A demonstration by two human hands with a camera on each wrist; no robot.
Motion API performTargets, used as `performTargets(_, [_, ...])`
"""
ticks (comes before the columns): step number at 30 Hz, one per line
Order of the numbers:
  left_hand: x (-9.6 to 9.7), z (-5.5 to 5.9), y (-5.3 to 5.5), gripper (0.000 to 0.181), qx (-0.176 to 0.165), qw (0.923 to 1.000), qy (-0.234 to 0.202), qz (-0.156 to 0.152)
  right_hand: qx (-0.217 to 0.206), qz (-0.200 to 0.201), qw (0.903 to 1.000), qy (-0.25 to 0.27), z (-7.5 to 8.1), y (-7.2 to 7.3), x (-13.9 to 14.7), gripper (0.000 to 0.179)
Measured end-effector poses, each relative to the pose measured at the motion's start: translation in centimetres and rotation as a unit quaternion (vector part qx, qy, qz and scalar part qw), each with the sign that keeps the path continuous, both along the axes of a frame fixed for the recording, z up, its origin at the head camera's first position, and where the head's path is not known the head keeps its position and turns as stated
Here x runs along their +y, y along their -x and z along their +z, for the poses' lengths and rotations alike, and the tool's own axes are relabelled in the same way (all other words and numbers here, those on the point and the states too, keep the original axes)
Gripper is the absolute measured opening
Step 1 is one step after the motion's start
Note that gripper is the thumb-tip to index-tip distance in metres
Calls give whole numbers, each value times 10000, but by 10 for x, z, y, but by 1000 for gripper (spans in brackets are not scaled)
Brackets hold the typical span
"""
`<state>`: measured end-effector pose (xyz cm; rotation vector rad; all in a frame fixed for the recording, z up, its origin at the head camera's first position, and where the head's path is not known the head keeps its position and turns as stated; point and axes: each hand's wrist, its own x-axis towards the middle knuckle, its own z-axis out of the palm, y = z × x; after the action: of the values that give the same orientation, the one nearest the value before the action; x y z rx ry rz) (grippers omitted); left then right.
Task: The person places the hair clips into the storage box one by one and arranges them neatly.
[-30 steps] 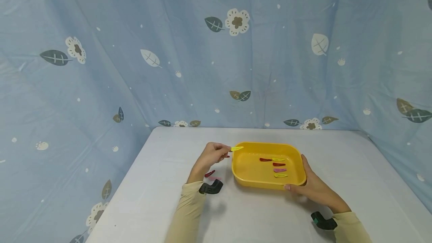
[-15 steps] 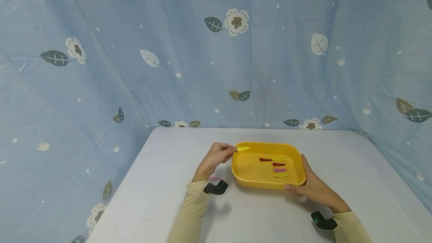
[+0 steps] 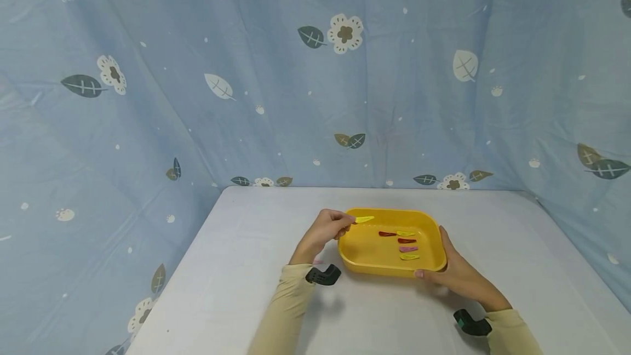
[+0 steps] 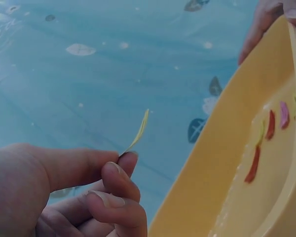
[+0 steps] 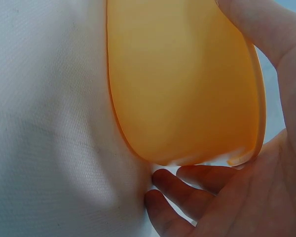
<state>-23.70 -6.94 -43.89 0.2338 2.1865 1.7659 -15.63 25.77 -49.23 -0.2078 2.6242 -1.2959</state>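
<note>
Between thumb and fingertip, my left hand (image 3: 322,233) pinches a yellow snap hair clip (image 3: 365,219) by one end. In the head view that clip overlaps the far left corner of a yellow plastic tray (image 3: 370,263); the left wrist view shows the clip (image 4: 141,129) standing up from the fingertips. My right hand (image 3: 460,274) grips the tray's near right corner, thumb on the near side and fingers around the right side. Inside the tray lie a red clip (image 3: 387,234) end to end with a yellow one (image 3: 406,233), then red (image 3: 406,241), pink (image 3: 408,249) and yellow (image 3: 409,257) clips below.
A bit of a pink clip (image 3: 317,262) shows on the white table (image 3: 236,267) beside my left wrist, mostly hidden by it. A blue curtain (image 3: 276,70) with leaf and flower prints hangs behind the table and along its left.
My left hand has moved right with the yellow hair clip, from just outside the tray's left rim to over its far left corner. The right hand and tray have stayed put.
</note>
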Motion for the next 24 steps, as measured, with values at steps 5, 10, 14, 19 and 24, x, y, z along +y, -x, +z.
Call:
performTargets(5, [7, -1, 1, 25, -31, 10000, -63, -71, -15, -26, 10000, -41, 0, 0, 0, 135])
performTargets(10, [13, -5, 3, 32, -45, 9998, -65, -156, -6, -16, 10000, -15, -1, 1, 0, 135])
performTargets(14, [18, -5, 2, 35, -57, 9996, -67, -256, 92, 38, 9999, 61, -3, 1, 2, 134])
performTargets(19, [24, -6, 2, 36, -102, 9994, -104, -315, 118, 64, 9999, 45, -2, 0, 2, 133])
performTargets(24, [30, -7, 3, 30, -165, 9992, -168, -326, 88, 40, 10000, 14, 0, 0, 2, 134])
